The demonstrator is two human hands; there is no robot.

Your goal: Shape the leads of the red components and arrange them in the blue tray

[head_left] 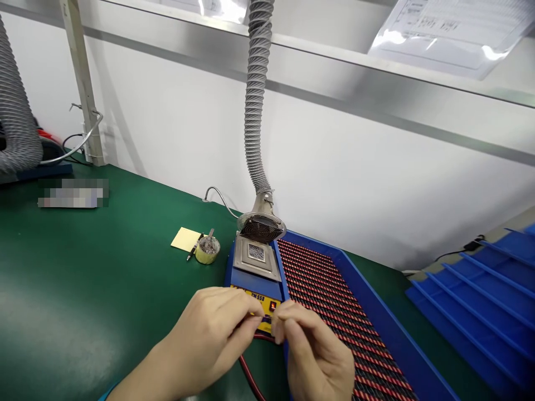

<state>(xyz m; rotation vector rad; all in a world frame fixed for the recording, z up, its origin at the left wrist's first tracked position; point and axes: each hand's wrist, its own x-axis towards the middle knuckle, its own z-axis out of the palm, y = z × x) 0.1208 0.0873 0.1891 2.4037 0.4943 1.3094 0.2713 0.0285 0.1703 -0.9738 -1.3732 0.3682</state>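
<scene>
My left hand (217, 328) is closed in a pinch in front of the yellow panel of a blue solder pot (254, 281). Close beside it, my right hand (313, 351) pinches too, thumb against forefinger. A small dark piece (266, 319) shows between the fingertips, too small to name. A dark red cable (249, 376) curves up from the bottom edge and passes behind the fingers; whether they hold it I cannot tell. The pot's metal top has a square opening with shiny metal in it. Right of the pot, a blue tray (371, 301) holds many rows of red and black wires (330, 289).
A fume hood (262, 225) on a grey flexible duct (256, 94) hangs over the pot's back. Left of it are a round tub (208, 250), a pen (195, 247) and yellow notepaper (184, 239). Blue ribbed trays (480, 312) stand at right. A shelf (317, 50) runs above.
</scene>
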